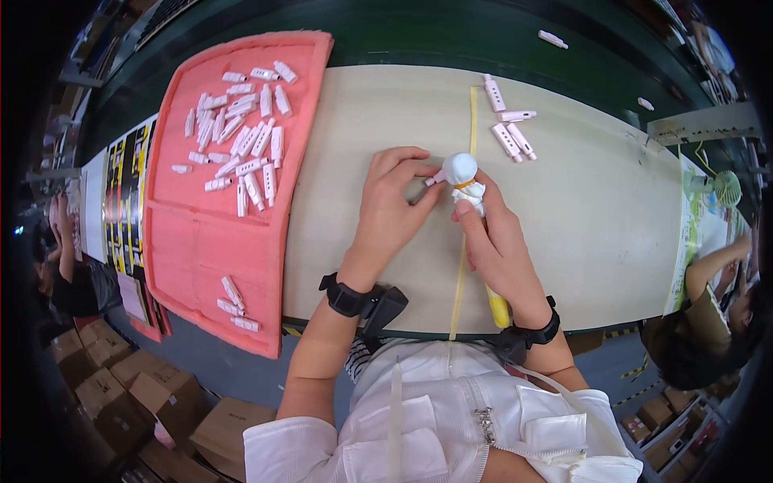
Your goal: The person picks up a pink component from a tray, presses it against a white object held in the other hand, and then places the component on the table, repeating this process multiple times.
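Note:
My left hand [392, 200] pinches a small pale-pink stick device [436, 179] between thumb and fingers. Closed around a white cloth-wrapped piece [461, 171] is my right hand [497, 235]; the piece has a round bulging top and a yellow band tied below it. The device's end meets or nearly meets the round top; I cannot tell whether they touch. Under my right wrist a yellow rounded handle [498, 309] shows; whether it joins the wrapped piece is hidden. Beyond my right hand, several similar pale-pink devices [506, 141] lie on the beige table mat [370, 105].
At the left lies a pink foam tray [197, 249] with many scattered devices and a few near its front edge. More devices [553, 39] sit on the dark green surface behind. A small green fan [727, 189] stands right, near another person. Cardboard boxes [169, 394] are at lower left.

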Demonstrator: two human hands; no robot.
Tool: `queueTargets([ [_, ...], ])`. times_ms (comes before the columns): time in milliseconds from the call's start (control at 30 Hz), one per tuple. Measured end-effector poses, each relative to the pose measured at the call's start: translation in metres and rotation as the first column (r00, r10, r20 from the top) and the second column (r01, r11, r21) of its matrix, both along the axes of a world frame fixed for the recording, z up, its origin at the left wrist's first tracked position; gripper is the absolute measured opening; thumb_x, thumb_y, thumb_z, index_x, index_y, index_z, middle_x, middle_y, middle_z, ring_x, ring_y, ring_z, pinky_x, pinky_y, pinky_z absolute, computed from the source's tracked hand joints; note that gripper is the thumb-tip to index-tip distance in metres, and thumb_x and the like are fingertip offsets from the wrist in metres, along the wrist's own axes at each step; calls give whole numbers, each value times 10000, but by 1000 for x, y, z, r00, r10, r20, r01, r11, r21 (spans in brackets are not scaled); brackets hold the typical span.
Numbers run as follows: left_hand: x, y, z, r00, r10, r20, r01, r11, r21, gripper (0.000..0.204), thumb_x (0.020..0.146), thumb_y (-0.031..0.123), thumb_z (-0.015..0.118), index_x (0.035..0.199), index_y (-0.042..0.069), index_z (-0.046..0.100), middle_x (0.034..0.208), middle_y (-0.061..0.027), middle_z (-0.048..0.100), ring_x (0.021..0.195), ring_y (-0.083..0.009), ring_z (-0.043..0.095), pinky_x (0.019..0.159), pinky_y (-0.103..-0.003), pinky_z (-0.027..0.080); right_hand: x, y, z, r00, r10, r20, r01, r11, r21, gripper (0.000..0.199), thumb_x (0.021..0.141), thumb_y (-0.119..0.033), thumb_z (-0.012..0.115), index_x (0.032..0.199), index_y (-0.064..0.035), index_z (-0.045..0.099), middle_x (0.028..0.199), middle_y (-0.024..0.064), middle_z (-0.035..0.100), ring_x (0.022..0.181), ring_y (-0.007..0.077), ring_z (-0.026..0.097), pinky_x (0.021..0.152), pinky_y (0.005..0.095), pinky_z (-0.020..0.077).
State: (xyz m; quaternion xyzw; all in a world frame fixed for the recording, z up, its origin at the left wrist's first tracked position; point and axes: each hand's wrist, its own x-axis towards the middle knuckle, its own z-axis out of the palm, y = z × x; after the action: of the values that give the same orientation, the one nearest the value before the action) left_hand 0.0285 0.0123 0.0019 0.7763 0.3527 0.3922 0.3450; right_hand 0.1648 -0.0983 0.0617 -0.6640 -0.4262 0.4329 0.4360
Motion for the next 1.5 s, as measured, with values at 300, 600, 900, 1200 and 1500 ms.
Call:
queueTargets([
  [300,-5,1,-10,1000,9,13,-9,1000,2,122,746,94,822,859,71,785,916,-18,724,982,-228,637,906,-376,427,-8,-1,2,961,1,278,-21,997,68,455,1094,-217,461,1481,13,393,935,166,640,805,265,636,774,355,496],
  [600,-6,0,-12,999,-24,26,25,999,-34,145,745,89,821,883,64,785,905,-35,724,945,-246,644,907,-382,426,-9,3,-10,947,15,320,-30,999,40,475,1069,-160,507,1484,33,376,1074,236,689,918,370,707,863,406,541],
  [900,3,-17,12,889,-96,448,319,832,-455,132,844,-18,786,972,-5,761,1064,-96,761,963,-164,730,852,-299,590,3,12,-11,947,-278,-162,302,942,149,409,1025,-176,649,1365,-32,475,959,42,680,533,38,498,431,207,389],
  [1200,1,-18,7,842,-36,538,422,666,-615,175,920,-67,717,1095,-77,727,1120,-160,733,1010,-188,724,885,-269,606,-1,11,-12,965,-237,-111,258,931,257,432,1008,-147,673,1364,-36,454,1052,55,668,618,42,538,461,197,418],
  [1500,-4,-12,12,927,-139,348,272,890,-366,233,899,-11,764,1129,-33,737,1053,-127,743,915,-162,730,816,-279,620,6,11,-19,971,-234,-37,236,941,243,504,995,-131,685,1421,-47,431,1077,51,667,656,45,552,473,199,431],
])
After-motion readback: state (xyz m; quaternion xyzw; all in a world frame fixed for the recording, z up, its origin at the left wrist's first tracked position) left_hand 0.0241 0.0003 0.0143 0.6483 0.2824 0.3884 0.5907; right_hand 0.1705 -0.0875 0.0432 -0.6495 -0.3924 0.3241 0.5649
